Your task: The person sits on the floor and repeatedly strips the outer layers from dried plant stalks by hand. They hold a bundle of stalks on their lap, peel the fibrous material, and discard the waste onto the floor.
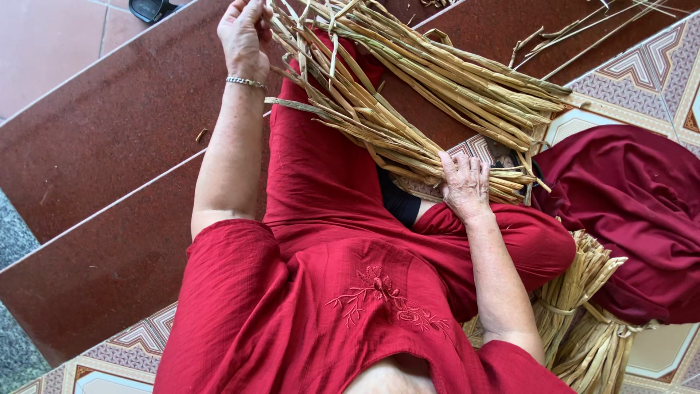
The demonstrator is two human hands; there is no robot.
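**Two hands on one sheaf of dry reeds**

Two bare hands hold the same bundle, one at each end. Nearest the camera, at the bottom of the frame, is the red embroidered cloth dress [350, 306] of the seated person. At lower right, tucked by the knee, lie tied bundles of pale straw-coloured reeds [583, 321], bound with reed strips, their cut ends towards the upper right.

Just beyond, in the middle of the frame, the right hand [465, 186] rests palm-down with fingers curled over the near end of the loose sheaf of long, tan, dried reed stalks [408, 109], pressing it against the lap. The sheaf's long axis runs diagonally from this hand up to the top centre, where the left hand [244, 33], a thin metal bracelet [246, 82] at its wrist, is closed around the far ends of the stalks. A second fan of the stalks spreads from the top centre towards the right, ending near the right hand, which is the nearer of the two to these cut ends.

A dark maroon folded cloth [627, 211] lies at the right on the patterned floor tiles [656, 66]. Dark reddish-brown polished stone steps [109, 160] fill the left. Farthest off, a black object [149, 9], cut by the top-left edge, cannot be identified. No packages, labels or signs show.
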